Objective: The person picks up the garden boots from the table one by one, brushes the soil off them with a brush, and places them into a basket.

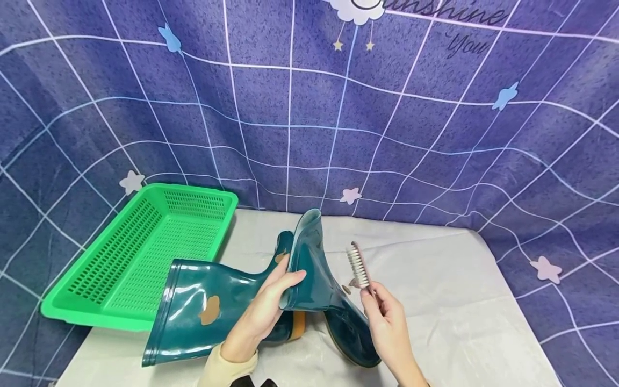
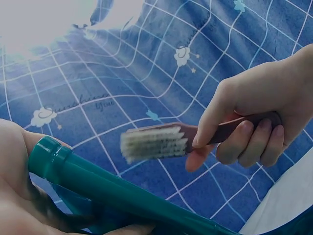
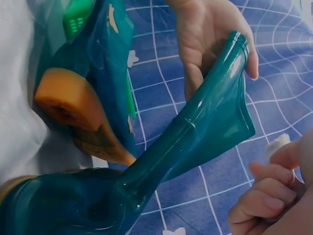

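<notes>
- One boot (image 1: 311,282) at centre, held at its mouth by the left hand (image 1: 266,303): thumb over the outer face of the shaft, the other fingers partly hidden behind.
- Boot's long axis slants. Head view: mouth toward upper left, foot toward lower right, at the near side of the table (image 1: 450,301). Right wrist view: shaft climbs from the foot, lower left, to the mouth, upper right.
- Contact of foot with table: cannot tell.
- Right hand (image 1: 389,317) grips the brush (image 1: 359,266) by its handle, fingers curled round, thumb along it.
- Brush sits right of the boot's shaft, apart from it. Long axis in head view runs away from the person, leaning slightly left; head at far end, bristles (image 2: 151,145) facing left, toward the boot. Left wrist view: brush nearly level, head to the left.
- Second boot (image 1: 237,290) lies on its side, left of the first. Shaft runs roughly left to right, mouth left; orange heel (image 1: 298,325) at right, near side. Tan patch (image 1: 210,310) on shaft.
- Green basket (image 1: 96,318) at far left, behind second boot, its long axis slanting away to the right.
- Blue gridded curtain (image 1: 309,145) behind all.
</notes>
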`<state>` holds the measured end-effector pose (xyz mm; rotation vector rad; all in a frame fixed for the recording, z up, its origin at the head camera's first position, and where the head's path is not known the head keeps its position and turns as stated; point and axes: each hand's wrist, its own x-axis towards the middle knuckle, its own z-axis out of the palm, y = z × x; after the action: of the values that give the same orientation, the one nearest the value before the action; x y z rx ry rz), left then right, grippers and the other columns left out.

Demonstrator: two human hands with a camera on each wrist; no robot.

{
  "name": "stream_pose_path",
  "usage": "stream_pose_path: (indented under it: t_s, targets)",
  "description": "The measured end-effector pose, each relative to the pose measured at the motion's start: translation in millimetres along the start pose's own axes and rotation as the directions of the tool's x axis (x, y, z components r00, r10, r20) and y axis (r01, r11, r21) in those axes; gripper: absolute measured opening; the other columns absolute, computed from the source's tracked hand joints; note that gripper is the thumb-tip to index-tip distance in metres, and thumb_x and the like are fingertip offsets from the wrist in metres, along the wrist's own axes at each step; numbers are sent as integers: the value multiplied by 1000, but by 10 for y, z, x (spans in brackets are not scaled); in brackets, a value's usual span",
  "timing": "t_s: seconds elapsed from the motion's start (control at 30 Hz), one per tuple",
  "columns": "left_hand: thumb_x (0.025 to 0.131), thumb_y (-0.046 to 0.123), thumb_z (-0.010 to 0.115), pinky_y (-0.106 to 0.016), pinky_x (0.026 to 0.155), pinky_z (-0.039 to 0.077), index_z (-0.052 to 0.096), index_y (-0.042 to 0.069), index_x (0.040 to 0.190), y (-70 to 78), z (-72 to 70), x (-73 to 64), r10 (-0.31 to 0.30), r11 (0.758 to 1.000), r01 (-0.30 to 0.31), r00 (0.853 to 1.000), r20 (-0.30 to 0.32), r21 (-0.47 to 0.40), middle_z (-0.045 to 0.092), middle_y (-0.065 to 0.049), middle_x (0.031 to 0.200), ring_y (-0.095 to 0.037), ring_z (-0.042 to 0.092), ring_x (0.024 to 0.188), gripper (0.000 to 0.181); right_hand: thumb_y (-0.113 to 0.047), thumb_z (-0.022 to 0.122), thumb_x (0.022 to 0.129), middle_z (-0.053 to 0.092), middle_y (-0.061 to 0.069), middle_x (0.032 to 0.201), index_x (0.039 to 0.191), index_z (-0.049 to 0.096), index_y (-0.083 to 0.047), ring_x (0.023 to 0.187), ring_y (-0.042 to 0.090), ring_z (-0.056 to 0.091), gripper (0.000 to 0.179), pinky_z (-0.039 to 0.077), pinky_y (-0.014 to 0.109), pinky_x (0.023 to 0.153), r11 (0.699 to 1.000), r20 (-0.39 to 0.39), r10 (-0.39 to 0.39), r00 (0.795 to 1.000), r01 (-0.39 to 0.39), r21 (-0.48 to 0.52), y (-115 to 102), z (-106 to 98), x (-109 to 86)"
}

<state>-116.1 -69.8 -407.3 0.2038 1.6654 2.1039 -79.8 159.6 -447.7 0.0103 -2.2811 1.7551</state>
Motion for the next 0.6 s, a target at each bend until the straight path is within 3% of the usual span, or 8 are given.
stream_pose_path:
  t_s: [0.1, 0.2, 0.3, 0.37, 0.4, 0.47, 0.53, 0.6]
  targets:
    - [98, 40, 51, -77, 112, 5, 4, 21, 161, 15, 49, 7, -25, 999, 26, 999, -23, 21, 4, -8, 168, -37, 4, 154, 81, -9, 57, 100, 47, -10, 61, 105, 71, -11, 49, 1, 29, 15, 30, 24, 42, 999, 20, -35, 999, 35, 3, 14, -2, -15]
    - [99, 40, 51, -79, 111, 1, 2, 17, 161, 19, 85, 38, -11, 999, 12, 1000, -27, 46, -2, -7, 168, -36, -3, 154, 83, -9, 59, 98, 38, -10, 55, 104, 72, -15, 47, 0, 26, 16, 27, 23, 41, 999, 34, -45, 998, 44, 9, 19, 7, -32]
    - [100, 29, 49, -65, 119, 15, 7, 16, 160, 29, 107, 104, 106, 988, -103, 994, -16, 116, 10, -10, 167, -33, 12, 153, 74, -7, 59, 97, 30, -7, 53, 104, 72, -14, 45, -1, 22, 16, 23, 22, 38, 999, 34, -50, 998, 50, 11, 12, 0, -43]
    - [99, 20, 49, -53, 108, 37, 11, 25, 160, 62, 115, 135, 198, 954, -183, 979, -43, 237, 15, -5, 166, -35, 34, 144, 72, -5, 59, 97, 30, -5, 52, 104, 72, -13, 44, -1, 23, 16, 23, 22, 37, 999, 18, -50, 999, 49, 8, 14, -18, -47]
    - [98, 15, 50, -48, 102, 42, 15, 29, 159, 86, 115, 148, 252, 922, -225, 966, -48, 315, 18, -3, 165, -34, 40, 140, 71, -5, 60, 97, 30, -5, 52, 103, 72, -12, 44, -1, 23, 16, 23, 22, 37, 999, 7, -47, 999, 47, 6, 15, -30, -48]
    - [97, 13, 51, -49, 98, 45, 26, 41, 154, 153, 104, 165, 332, 826, -264, 942, -53, 498, 20, 5, 164, -32, 44, 138, 68, -5, 60, 96, 31, -4, 53, 102, 72, -12, 44, -1, 25, 15, 24, 23, 37, 1000, -19, -31, 999, 31, 1, 24, -60, -49]
    - [99, 14, 49, -54, 97, 47, 36, 49, 147, 238, 75, 169, 370, 699, -277, 929, -3, 659, 21, 11, 163, -29, 45, 138, 61, -6, 60, 96, 32, -5, 53, 101, 72, -13, 44, 1, 26, 15, 25, 23, 37, 1000, -42, -12, 999, 12, -10, 42, -97, -54]
    - [100, 15, 43, -56, 107, 39, 45, 46, 143, 327, 23, 179, 387, 563, -320, 917, 99, 762, 22, 9, 164, -25, 34, 147, 53, -6, 60, 96, 34, -6, 54, 101, 73, -14, 45, 2, 28, 15, 26, 24, 38, 1000, -67, 13, 998, -14, -19, 64, -136, -62]
